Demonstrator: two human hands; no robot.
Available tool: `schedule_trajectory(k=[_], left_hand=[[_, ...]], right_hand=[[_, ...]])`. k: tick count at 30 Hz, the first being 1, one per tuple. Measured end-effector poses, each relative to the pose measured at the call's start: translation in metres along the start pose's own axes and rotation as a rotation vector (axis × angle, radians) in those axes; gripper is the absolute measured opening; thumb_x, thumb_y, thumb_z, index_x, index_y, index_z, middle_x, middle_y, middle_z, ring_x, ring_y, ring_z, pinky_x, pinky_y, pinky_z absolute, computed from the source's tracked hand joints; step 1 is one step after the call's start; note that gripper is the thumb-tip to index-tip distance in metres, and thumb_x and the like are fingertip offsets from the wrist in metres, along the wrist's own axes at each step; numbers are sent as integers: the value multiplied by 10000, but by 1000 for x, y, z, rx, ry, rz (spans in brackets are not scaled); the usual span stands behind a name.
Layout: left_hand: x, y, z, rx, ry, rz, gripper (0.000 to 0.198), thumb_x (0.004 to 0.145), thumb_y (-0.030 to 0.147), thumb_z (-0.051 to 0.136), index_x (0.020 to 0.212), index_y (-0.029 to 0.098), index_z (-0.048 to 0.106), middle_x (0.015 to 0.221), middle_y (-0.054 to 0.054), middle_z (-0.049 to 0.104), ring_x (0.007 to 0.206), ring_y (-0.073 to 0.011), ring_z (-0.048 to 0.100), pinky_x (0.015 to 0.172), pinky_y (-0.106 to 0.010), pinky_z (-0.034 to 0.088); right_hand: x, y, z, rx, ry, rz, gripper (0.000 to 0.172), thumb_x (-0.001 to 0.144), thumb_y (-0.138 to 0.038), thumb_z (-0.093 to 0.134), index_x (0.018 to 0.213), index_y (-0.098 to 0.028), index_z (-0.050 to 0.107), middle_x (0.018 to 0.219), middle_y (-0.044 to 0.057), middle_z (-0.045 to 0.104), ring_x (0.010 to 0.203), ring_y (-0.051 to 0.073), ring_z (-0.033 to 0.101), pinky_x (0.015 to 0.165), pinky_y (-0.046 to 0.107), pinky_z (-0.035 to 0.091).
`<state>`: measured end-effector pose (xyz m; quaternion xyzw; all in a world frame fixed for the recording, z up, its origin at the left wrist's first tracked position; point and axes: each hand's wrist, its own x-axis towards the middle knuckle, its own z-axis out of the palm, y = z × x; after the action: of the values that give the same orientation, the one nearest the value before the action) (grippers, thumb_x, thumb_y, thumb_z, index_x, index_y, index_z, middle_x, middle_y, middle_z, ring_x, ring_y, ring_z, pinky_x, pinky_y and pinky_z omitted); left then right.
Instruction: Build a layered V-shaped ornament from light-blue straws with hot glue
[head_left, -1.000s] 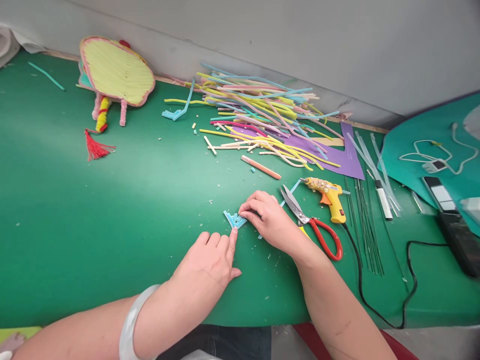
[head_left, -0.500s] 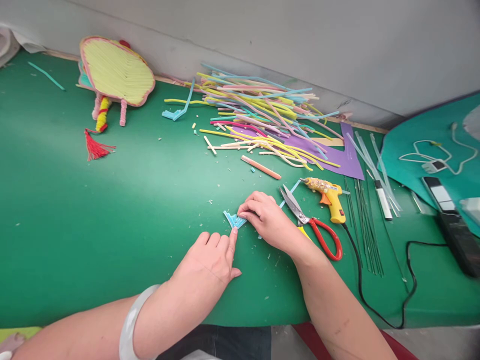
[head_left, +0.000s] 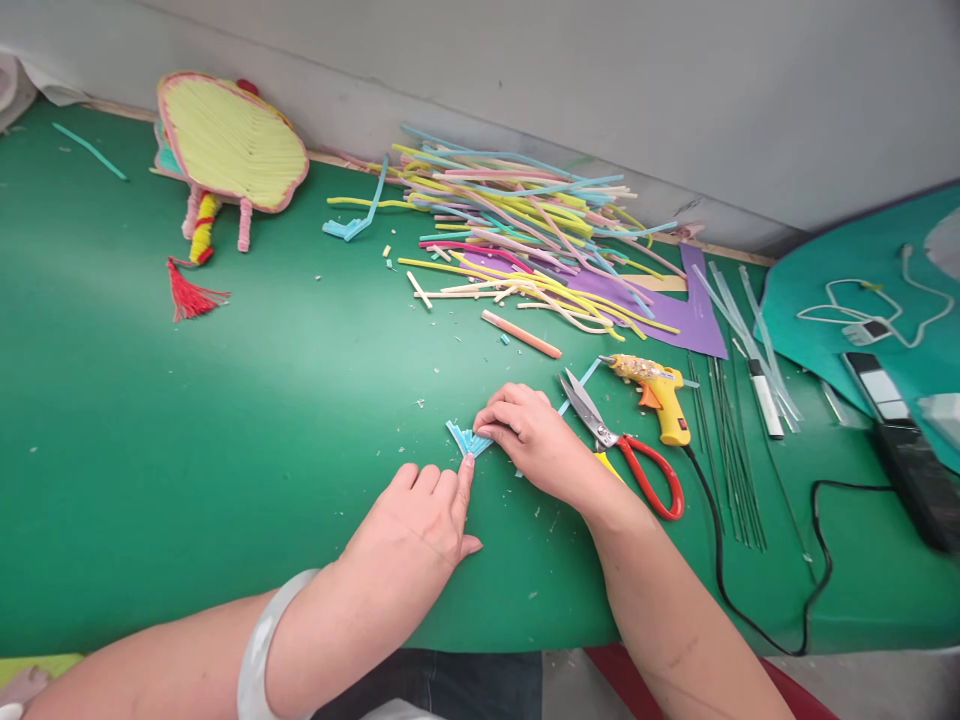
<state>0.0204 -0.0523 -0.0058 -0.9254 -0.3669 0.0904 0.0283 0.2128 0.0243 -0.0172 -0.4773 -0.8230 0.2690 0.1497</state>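
A small fan-shaped piece of light-blue pipe-cleaner strips [head_left: 463,438] lies on the green table between my hands. The fingertip of my left hand [head_left: 424,515] presses on its lower point; the index finger is stretched out, the thumb stands apart and the other fingers are bent. My right hand [head_left: 521,430] pinches the right side of the blue piece between thumb and fingers, which partly hide it. Just right of that hand lie open scissors with red handles [head_left: 652,478] and a blue strip [head_left: 589,374]. A yellow hot glue gun [head_left: 654,390] rests beyond the scissors.
A heap of coloured pipe cleaners [head_left: 517,200] lies along the wall on purple sheets [head_left: 697,320]. At the back left stands a yellow-green fan-shaped craft [head_left: 236,140] with a red tassel [head_left: 191,292]. Thin green wires [head_left: 731,460], glue sticks [head_left: 757,330] and a black cord [head_left: 817,520] lie right.
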Motion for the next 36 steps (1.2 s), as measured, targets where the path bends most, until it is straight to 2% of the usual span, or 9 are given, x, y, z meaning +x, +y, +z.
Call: schedule_trajectory(k=[5,12,21,28,31,36], left_hand=[[0,1,1,-8,8,0,729,933,511,535,1443,3,419,762,-44,540,718,-212,470,642,-364,268],[-1,1,2,-11,-5,-9,724,952,515,495,1456,5,396,765,-46,541,724,-210,462,654,-366,271],[-2,1,1,3,16,-9,726,949,510,506,1455,1,396,769,-47,534,732,-212,463,666,-371,271],[0,1,0,-14,-6,-8,718,947,505,515,1449,4,404,773,-46,545,729,-211,467,654,-366,277],[0,1,-1,-25,-10,-5,703,951,497,511,1440,1,417,764,-47,545,727,-210,468,652,-364,276],[-1,1,0,-17,3,-9,695,953,501,504,1442,14,422,777,-56,553,733,-210,471,661,-363,273]], right_hand=[[-2,0,-1,-18,-5,-13,203,987,-188,507,892,-203,686,932,43,645,931,185,571,826,353,371],[-7,1,-3,-37,58,-19,255,1005,-211,458,1080,-232,701,960,62,629,937,195,577,835,369,417],[-2,-4,2,104,103,67,100,936,-179,588,922,-216,679,908,33,630,904,176,587,822,353,439],[-1,-4,-1,141,73,73,104,939,-189,579,891,-212,668,878,26,638,892,171,589,808,334,438],[-3,-3,0,120,54,51,139,957,-202,555,945,-214,692,908,38,639,924,177,588,826,345,438],[-10,-6,-4,21,26,-2,276,998,-206,460,1145,-239,692,996,76,628,960,202,561,831,378,443]])
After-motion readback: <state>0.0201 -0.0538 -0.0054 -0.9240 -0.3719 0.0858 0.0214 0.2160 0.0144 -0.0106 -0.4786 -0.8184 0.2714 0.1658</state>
